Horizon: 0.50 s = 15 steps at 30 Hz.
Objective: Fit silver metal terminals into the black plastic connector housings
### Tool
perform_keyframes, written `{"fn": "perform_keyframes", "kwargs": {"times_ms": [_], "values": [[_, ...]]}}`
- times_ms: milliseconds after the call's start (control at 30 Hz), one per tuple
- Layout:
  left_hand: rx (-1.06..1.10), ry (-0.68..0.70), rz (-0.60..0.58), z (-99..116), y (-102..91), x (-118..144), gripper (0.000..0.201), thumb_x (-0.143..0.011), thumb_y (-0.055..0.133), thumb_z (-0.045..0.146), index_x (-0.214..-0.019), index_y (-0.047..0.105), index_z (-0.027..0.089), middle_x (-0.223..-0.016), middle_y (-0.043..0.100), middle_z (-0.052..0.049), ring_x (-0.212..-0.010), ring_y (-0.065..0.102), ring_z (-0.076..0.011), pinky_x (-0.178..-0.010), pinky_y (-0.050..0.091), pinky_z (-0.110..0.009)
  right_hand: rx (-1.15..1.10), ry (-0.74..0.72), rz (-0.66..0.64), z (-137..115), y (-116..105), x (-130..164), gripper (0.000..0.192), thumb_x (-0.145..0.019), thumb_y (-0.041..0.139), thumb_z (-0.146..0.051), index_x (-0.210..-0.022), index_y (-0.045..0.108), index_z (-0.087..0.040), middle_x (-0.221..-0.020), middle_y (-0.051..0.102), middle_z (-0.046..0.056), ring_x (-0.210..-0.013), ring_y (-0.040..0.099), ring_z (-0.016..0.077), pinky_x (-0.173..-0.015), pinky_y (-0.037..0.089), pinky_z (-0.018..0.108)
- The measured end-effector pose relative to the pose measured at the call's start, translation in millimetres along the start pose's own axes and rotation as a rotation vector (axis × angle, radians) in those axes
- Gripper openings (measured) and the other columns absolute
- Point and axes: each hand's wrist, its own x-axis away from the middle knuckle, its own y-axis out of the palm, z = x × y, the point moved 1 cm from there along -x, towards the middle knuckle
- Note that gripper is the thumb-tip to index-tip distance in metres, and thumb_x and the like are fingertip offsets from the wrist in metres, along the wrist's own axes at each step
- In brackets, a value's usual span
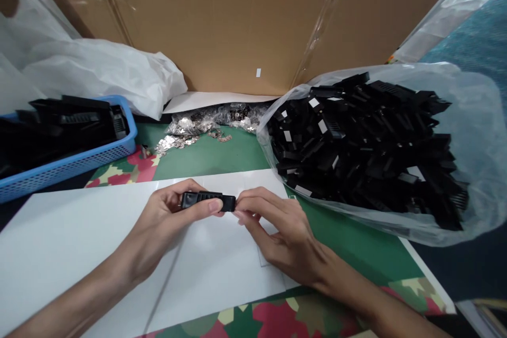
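Note:
My left hand is closed around a small black plastic casing with ribbed slots, its thumb pressed on the near side. The casing is held level, a little above a white board. At the casing's right end, my right hand has its thumb and fingers pinched together, touching or almost touching that end. Whatever the right fingertips hold, if anything, is too small or hidden to make out.
A clear plastic bag full of black plastic parts lies at the right. On the left stands a blue basket of similar parts. Small metal pieces lie loose and bagged behind the board, before a cardboard wall.

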Motion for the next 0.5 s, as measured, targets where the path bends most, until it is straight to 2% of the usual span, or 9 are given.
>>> {"fn": "perform_keyframes", "kwargs": {"times_ms": [267,500], "values": [[-0.016,-0.005,0.005,4.0,4.2,1.7,0.03,-0.08,0.081,0.049,-0.077,0.074,0.02,-0.076,0.069,-0.002,-0.073,0.057,-0.0155,-0.068,0.041,-0.026,0.094,-0.053,0.024,-0.6,-2.5,-0.1,0.016,-0.097,0.056,-0.007,-0.101,0.061,-0.022,-0.094,0.073,0.005,-0.08,0.07,0.0165,-0.065,0.056,0.027],[-0.015,-0.022,-0.016,1.0,1.1,0.3,0.032,-0.078,0.084,0.05,-0.073,0.073,0.02,-0.072,0.069,-0.001,-0.068,0.056,-0.0138,-0.061,0.04,-0.024,-0.11,0.04,-0.015,-2.2,-0.9,-0.3,0.013,-0.099,0.056,-0.01,-0.099,0.062,-0.022,-0.099,0.07,0.005,-0.076,0.066,0.0141,-0.064,0.058,0.027]]}}
